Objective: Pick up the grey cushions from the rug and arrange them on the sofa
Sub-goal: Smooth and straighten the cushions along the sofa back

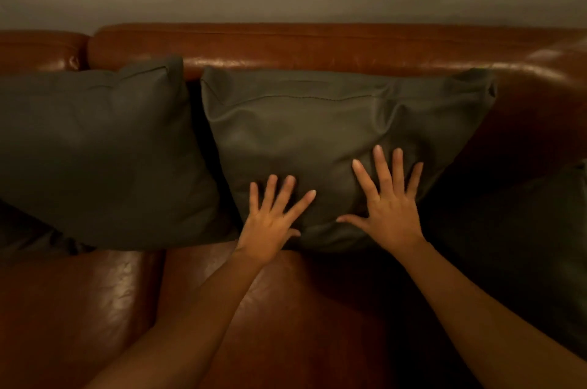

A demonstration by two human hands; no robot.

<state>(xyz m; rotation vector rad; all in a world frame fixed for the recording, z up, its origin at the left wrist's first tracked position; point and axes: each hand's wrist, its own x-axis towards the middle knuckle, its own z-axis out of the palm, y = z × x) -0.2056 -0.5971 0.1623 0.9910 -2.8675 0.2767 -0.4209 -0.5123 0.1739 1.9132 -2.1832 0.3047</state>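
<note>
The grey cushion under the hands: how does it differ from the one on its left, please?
The middle grey square cushion has the left hand and right hand flat on it; the left grey cushion is untouched. The middle one is creased, the left one smoother. Both lean against the brown leather sofa.

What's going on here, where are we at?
A person has the left hand and right hand spread flat on the middle cushion, which leans against the back of the brown sofa. A second cushion leans beside it on the left. Part of a third cushion shows at the right edge. The rug is out of view.
</note>
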